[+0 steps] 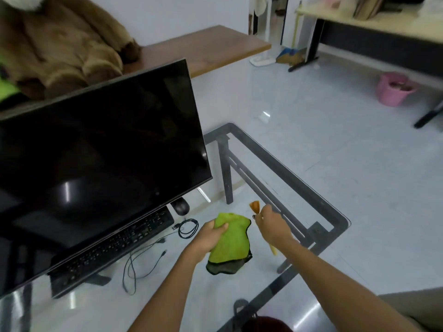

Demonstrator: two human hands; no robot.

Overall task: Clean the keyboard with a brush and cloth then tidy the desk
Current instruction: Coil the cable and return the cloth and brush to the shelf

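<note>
A black keyboard [115, 245] lies on the glass desk [282, 171], partly hidden under the tilted dark monitor [96, 168]. My left hand [211, 238] grips a green cloth [231, 243] with a dark edge, held just above the glass. My right hand [271, 224] is to its right, shut on a small brush [254, 206]. The brush's orange bristles point up and away, and its yellow handle end sticks out below my wrist.
A black mouse [181, 206] sits beyond the keyboard's right end. Loose black cables [148, 257] curl between keyboard and cloth. A brown plush bear [60, 44] sits behind the monitor. A pink bin [393, 88] stands on the floor at right.
</note>
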